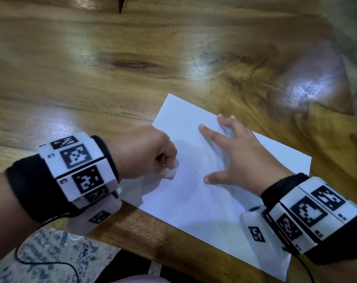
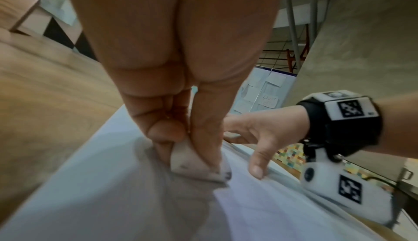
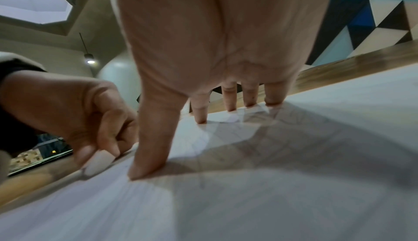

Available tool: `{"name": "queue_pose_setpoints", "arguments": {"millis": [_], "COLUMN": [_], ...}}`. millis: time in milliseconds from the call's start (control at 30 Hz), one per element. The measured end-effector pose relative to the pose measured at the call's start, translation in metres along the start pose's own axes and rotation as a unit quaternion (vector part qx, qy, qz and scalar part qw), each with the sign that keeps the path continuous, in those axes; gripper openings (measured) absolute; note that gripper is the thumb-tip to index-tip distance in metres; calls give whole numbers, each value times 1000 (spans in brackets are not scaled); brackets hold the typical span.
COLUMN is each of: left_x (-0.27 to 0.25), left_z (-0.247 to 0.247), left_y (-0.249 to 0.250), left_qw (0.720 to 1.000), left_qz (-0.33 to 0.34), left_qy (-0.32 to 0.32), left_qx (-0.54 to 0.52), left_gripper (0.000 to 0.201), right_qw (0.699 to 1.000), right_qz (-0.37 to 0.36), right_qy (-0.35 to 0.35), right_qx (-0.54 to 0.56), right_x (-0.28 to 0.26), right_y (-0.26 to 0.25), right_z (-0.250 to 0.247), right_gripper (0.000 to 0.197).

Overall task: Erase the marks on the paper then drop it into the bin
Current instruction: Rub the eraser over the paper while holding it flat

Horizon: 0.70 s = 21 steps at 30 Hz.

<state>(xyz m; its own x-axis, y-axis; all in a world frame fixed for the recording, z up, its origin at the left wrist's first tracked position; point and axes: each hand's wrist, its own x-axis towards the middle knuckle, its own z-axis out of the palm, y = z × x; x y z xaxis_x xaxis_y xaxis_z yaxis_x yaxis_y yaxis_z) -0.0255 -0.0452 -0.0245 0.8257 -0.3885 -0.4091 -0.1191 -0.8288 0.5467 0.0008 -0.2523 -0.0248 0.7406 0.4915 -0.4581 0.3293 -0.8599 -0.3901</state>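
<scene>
Pinching eraser [image 1: 171,173] on paper [image 1: 204,201] — left grip [image 1: 144,152].

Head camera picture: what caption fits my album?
Left hand rubs an eraser on paper, right hand pressing it flat.

You are working on a wooden table [image 1: 132,82] that is spreading away from the grip on every side, with a dark knot [image 1: 132,64] lying well beyond it. Below the near edge, speckled floor [image 1: 42,254] is showing, and a thin black cable [image 1: 50,262] is trailing across it. From the left wrist, a board with pinned notes [image 2: 264,92] is standing beyond the grip. From the right wrist, a hanging lamp [image 3: 90,58] is glowing and a triangle-patterned wall [image 3: 366,21] is rising past the table's far edge.
</scene>
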Motion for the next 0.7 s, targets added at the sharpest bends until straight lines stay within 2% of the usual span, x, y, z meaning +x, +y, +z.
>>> {"name": "queue_pose_setpoints", "arguments": {"millis": [33, 133, 200, 233, 300, 367, 400, 433, 500, 567, 633, 700], "left_x": [2, 21, 26, 22, 6, -5, -6, -2, 9, 15, 9, -7], "left_z": [-2, -12, -14, -12, -7, -4, -5, -7, -14, -18, -13, -5], "left_y": [1, 5, 6, 4, 3, 3, 3, 3, 3, 5, 4, 2], "left_qw": [1000, 994, 990, 990, 995, 999, 999, 999, 994, 990, 990, 994], "left_qz": [-1, 2, -6, 1, 19, 6, -1, -2, 6, -11, -19, -5], "left_qy": [6, 103, 139, 140, 92, 22, 10, 26, 102, 138, 136, 84], "left_qx": [1, 24, 29, 32, 42, 40, 38, 35, 32, 35, 44, 63], "left_gripper": [9, 7, 11, 16, 22, 12, 8, 7, 11, 11, 7, 11], "right_qw": [1000, 1000, 1000, 1000, 1000, 1000, 1000, 1000, 1000, 1000, 1000, 1000], "right_qz": [-1, -2, -4, -5, -5, -4, -4, -4, -4, -1, 0, 2], "right_qy": [0, 2, 2, 2, 2, 3, 3, 2, 0, -3, -7, -12], "right_qx": [-1, 4, 5, 7, 11, 16, 16, 15, 11, 11, 6, -1], "right_x": [0, 0, 0, 0, 0, 0, 0, 0, -1, -2, -2, -2], "right_y": [0, 0, 0, 1, 1, 2, 2, 1, 0, -1, -3, -5], "right_z": [0, 1, 1, 1, 1, 1, 1, 0, 0, 0, 0, -1], "right_gripper": [104, 104, 103, 103, 103, 103, 103, 103, 103, 103, 103, 102]}}
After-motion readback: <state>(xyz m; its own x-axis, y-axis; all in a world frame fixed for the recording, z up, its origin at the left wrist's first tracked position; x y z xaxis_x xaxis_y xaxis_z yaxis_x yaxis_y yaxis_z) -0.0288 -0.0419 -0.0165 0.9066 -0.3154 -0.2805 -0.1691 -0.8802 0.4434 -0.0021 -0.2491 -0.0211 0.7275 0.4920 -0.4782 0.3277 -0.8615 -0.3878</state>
